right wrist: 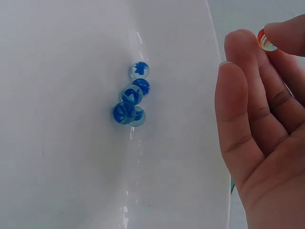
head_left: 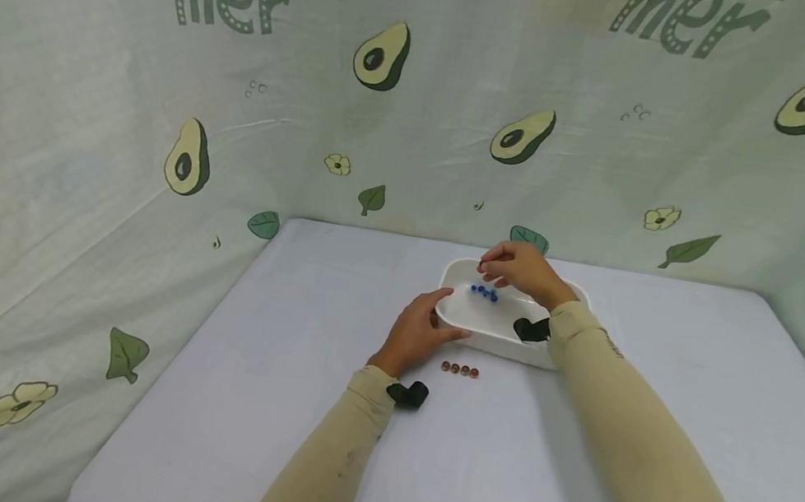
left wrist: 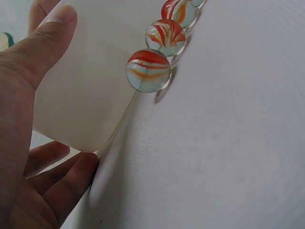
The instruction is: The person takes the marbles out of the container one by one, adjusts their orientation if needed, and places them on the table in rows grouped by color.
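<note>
White desk (head_left: 278, 295) below the fingers (right wrist: 232, 102); pale avocado-print cloth (head_left: 427, 163) beyond them, wrapping both sides.

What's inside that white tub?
Five blue-patterned marbles lie close together inside the white tub. A red-swirled marble is pinched in the right hand. In the head view, that hand and the right sleeve cover some of the tub's right part, hiding whatever is there.
</note>
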`<state>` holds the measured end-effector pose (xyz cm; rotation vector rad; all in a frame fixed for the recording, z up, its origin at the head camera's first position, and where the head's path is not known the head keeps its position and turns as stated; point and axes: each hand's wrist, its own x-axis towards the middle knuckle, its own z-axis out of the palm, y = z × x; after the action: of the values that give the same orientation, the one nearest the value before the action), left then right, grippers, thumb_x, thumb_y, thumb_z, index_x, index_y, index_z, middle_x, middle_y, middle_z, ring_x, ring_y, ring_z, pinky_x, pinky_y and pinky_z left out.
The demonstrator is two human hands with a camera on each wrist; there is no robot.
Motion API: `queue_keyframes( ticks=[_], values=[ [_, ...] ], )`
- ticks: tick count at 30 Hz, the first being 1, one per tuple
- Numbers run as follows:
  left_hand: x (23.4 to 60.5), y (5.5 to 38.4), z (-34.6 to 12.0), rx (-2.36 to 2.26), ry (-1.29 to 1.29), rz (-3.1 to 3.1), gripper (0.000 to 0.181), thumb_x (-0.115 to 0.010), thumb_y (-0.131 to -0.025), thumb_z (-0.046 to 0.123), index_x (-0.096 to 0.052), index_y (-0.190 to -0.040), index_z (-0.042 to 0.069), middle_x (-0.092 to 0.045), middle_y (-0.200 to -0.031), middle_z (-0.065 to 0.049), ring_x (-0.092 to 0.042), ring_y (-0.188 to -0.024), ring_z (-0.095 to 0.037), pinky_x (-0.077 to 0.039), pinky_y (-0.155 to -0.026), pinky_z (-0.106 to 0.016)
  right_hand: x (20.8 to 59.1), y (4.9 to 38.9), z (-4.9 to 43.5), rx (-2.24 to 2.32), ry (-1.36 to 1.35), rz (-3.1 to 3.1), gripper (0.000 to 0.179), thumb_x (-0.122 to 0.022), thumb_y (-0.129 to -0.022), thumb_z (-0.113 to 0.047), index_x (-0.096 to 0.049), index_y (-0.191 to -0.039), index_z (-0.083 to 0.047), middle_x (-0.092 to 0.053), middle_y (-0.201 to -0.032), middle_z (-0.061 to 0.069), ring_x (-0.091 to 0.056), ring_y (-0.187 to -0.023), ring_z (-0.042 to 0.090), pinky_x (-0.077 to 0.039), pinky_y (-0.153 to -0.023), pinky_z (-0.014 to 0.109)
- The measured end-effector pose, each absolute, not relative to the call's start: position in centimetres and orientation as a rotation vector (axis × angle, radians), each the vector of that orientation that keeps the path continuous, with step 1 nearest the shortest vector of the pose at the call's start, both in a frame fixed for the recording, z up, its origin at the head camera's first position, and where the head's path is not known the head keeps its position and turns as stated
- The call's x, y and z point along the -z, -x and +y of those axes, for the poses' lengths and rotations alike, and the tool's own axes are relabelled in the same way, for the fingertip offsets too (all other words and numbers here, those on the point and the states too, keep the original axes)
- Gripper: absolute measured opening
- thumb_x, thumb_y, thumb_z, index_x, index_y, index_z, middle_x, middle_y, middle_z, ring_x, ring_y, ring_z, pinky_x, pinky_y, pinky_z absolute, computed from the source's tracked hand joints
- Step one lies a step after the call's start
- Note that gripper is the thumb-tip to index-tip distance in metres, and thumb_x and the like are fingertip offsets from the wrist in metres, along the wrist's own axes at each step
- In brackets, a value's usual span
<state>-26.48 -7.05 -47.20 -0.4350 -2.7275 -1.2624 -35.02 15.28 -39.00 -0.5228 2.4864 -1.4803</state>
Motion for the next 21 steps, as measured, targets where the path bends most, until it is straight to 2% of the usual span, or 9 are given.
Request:
queue_keyframes(
  ticks=[8,15,21],
  values=[
    [47.3,26.1,-6.9,1.265,0.441,-2.742,0.083,-0.081,-0.081,0.048,-0.046,-0.151,0.019,-0.056,-0.136,-0.006,-0.052,-0.103,-0.015,-0.048,-0.086,-0.031,38.5,33.8,15.7,1.556,0.513,2.48,0.03,-0.062,-0.101,-0.02,-0.061,-0.122,0.001,-0.067,-0.118,0.018,-0.065,-0.106,0.034,-0.054,-0.087,0.041],
    [46.9,26.1,-7.1,1.263,0.435,-2.731,0.082,-0.081,-0.081,0.048,-0.047,-0.15,0.019,-0.057,-0.135,-0.007,-0.052,-0.102,-0.016,-0.048,-0.084,-0.032,38.0,32.7,15.4,1.722,0.501,2.453,0.028,-0.061,-0.101,-0.018,-0.062,-0.121,0.002,-0.068,-0.116,0.016,-0.067,-0.101,0.027,-0.055,-0.084,0.037],
    [46.8,26.2,-7.1,1.255,0.427,-2.735,0.083,-0.081,-0.081,0.05,-0.046,-0.15,0.02,-0.056,-0.136,-0.007,-0.052,-0.103,-0.016,-0.049,-0.086,-0.033,38.1,31.8,15.3,1.792,0.497,2.437,0.027,-0.062,-0.101,-0.016,-0.063,-0.119,0.004,-0.069,-0.113,0.017,-0.067,-0.099,0.03,-0.056,-0.082,0.036]
  ],
)
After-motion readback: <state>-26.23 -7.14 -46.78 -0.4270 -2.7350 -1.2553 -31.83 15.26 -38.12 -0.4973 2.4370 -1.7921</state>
